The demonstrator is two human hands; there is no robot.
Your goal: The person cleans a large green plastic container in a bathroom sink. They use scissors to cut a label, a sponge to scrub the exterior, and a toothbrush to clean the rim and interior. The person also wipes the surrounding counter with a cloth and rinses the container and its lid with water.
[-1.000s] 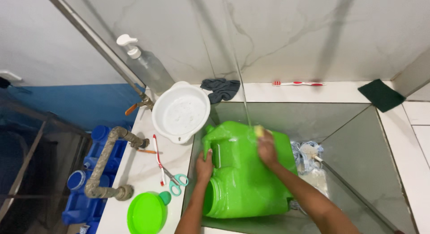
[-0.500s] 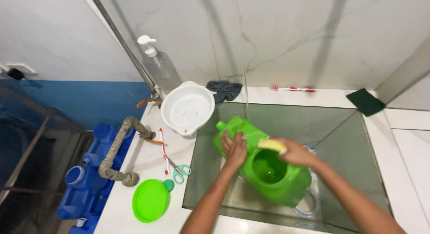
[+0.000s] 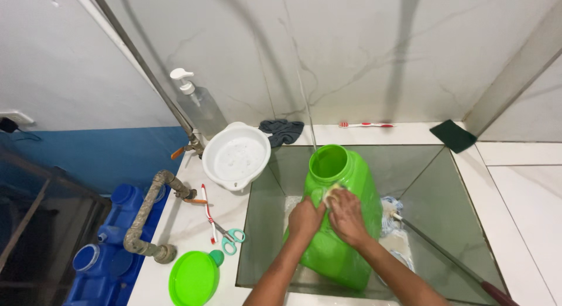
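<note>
Green jug (image 3: pixel 342 218) stands upright in the glass sink (image 3: pixel 263 224), mouth open. Left hand (image 3: pixel 305 218) grips its side; right hand (image 3: pixel 346 217) presses a yellow sponge (image 3: pixel 331 193) against it. Green lid (image 3: pixel 194 278) sits on the counter

Part of the green container (image 3: pixel 342 224) is covered by the left hand (image 3: pixel 304 219) and the right hand (image 3: pixel 346 217), and its lower end is hidden behind the forearms. Only a corner of the yellow sponge (image 3: pixel 331 193) can be seen under the right hand's fingers. Both arms are cut off by the bottom edge. The cloth (image 3: pixel 391 215) in the sink (image 3: pixel 436 183) is half hidden behind the container. The blue jugs (image 3: pixel 111 247) are cut off at the lower left, and the dark frame (image 3: pixel 35 224) by the left edge. The long handle (image 3: pixel 451 262) is cut off at the lower right.
</note>
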